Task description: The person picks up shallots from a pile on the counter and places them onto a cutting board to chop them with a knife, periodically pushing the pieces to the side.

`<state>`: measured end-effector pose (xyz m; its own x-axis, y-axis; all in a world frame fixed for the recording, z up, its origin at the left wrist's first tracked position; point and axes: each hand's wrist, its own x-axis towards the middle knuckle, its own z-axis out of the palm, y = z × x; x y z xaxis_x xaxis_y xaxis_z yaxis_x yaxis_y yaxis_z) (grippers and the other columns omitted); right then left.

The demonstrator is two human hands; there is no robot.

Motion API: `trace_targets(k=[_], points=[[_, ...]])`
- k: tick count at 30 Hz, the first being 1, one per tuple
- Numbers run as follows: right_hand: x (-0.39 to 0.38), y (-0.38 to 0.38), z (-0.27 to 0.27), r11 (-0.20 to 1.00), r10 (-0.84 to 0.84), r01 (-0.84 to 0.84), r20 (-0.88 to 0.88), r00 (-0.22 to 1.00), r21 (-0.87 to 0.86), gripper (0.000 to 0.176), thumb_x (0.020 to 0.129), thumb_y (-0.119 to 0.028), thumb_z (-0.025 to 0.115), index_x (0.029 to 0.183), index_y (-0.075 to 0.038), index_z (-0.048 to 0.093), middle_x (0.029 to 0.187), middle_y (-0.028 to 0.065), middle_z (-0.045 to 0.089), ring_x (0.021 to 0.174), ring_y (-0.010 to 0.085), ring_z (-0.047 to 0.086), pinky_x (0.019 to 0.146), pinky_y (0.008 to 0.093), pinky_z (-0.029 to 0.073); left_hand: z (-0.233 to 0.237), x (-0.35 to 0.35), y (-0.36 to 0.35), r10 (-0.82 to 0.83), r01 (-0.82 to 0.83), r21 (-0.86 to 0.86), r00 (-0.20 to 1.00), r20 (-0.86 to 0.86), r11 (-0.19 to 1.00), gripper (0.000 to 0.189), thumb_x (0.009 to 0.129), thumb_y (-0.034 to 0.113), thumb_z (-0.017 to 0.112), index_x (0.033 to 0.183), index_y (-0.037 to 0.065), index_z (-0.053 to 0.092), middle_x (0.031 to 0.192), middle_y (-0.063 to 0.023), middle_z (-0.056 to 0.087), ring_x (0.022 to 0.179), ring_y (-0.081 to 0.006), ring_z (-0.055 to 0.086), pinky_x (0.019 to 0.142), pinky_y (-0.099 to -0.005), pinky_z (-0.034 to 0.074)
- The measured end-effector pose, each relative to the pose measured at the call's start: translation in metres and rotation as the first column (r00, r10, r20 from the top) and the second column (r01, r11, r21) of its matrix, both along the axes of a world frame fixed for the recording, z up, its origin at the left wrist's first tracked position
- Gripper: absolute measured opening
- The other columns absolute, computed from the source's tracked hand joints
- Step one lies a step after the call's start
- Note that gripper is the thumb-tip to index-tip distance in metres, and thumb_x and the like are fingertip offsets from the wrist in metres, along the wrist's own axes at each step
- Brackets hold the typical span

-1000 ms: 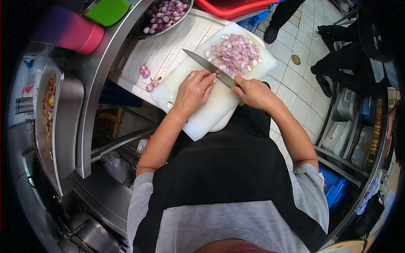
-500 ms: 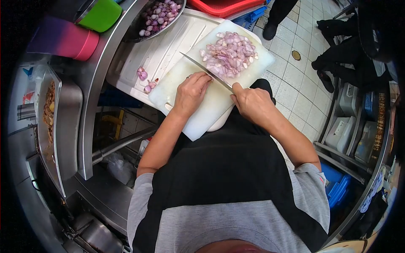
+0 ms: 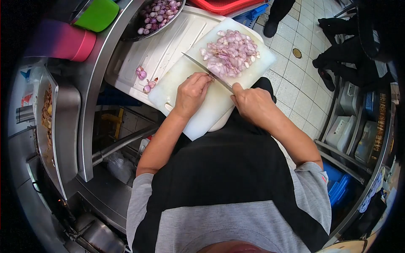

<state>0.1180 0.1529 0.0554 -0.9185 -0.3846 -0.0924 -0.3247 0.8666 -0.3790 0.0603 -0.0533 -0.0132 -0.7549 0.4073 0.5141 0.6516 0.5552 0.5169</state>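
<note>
My right hand (image 3: pixel 253 102) is closed around the handle of a kitchen knife (image 3: pixel 221 82), whose blade slants up and left across the white cutting board (image 3: pixel 202 116). Against the near side of the blade, my left hand (image 3: pixel 190 95) has its fingertips bunched on a small shallot (image 3: pixel 212 79), mostly hidden by them. Beyond the knife lies a pile of sliced shallots (image 3: pixel 233 50). A few peeled whole shallots (image 3: pixel 141 73) rest left of the board, on the white tray (image 3: pixel 126 74) beneath it.
A metal bowl (image 3: pixel 182 7) of whole shallots stands at the tray's far end, near a red basket (image 3: pixel 228 5). A steel counter (image 3: pixel 86 139) with a food pan (image 3: pixel 67 122) runs along the left. Another person's legs (image 3: pixel 280 14) and a steel rack (image 3: pixel 341 158) are at right.
Both hands and the knife keep almost the same place on the board, with only slight movement at the blade. The whole view has shifted a little.
</note>
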Motion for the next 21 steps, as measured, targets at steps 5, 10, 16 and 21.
trace_targets(k=[5,10,16,21], points=[[0.005,0.002,0.016,0.999,-0.018,0.011,0.145,0.989,0.049,0.020,0.094,-0.017,0.054,0.093,0.003,0.050,0.066,0.0213,0.066,0.065,0.0392,0.068,0.058,0.0484,0.054,0.004,-0.001,0.001,-0.013,0.013,-0.006,1.000,0.005,1.000,0.014,0.076,-0.002,0.072,0.089,0.003,0.068,0.093,-0.0083,0.068,0.081,-0.0260,0.068,0.070,-0.0351,0.055],[-0.014,-0.010,-0.032,0.997,-0.053,0.054,0.028,0.998,-0.051,0.024,0.096,-0.021,0.056,0.093,0.001,0.047,0.066,0.0216,0.065,0.064,0.0411,0.066,0.058,0.0507,0.052,0.000,-0.003,-0.001,-0.019,0.020,-0.014,0.999,0.038,1.000,0.017,0.078,-0.003,0.073,0.094,0.003,0.070,0.096,-0.0079,0.070,0.083,-0.0242,0.070,0.070,-0.0324,0.056],[-0.015,-0.006,-0.007,0.999,0.031,-0.032,-0.023,0.999,-0.016,0.020,0.095,-0.018,0.052,0.093,0.002,0.050,0.065,0.0212,0.065,0.062,0.0392,0.067,0.055,0.0492,0.053,0.003,-0.001,0.001,-0.009,0.009,0.015,0.999,0.043,1.000,0.013,0.076,-0.002,0.071,0.088,0.003,0.068,0.092,-0.0083,0.068,0.082,-0.0265,0.068,0.070,-0.0354,0.055],[0.007,-0.001,0.013,0.999,0.004,-0.005,0.033,0.999,0.036,0.017,0.095,-0.015,0.052,0.092,0.001,0.049,0.061,0.0191,0.064,0.059,0.0372,0.067,0.052,0.0476,0.053,0.006,-0.001,0.001,-0.006,0.005,0.009,0.998,0.058,1.000,0.013,0.077,-0.002,0.071,0.087,0.003,0.068,0.092,-0.0083,0.067,0.083,-0.0267,0.068,0.070,-0.0356,0.055]])
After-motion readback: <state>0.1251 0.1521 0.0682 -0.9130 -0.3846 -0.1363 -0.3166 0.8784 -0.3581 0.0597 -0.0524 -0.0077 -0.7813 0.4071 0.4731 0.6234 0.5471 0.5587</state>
